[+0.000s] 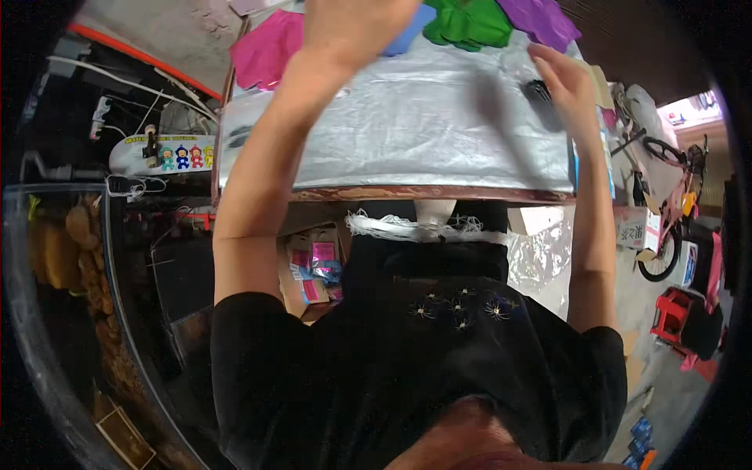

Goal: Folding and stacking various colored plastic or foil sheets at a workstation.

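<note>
The left hand (356,27) is at twelve o'clock over the silver cover (407,137), partly hiding the blue piece (412,31); its fingers run out of view, so I cannot tell its grip. The right hand (570,84) is near two o'clock, fingers bent, beside a black item (537,92); whether it pinches anything I cannot tell. The pink piece (268,51) lies at eleven, green (468,25) and purple pieces (542,21) around one.
</note>
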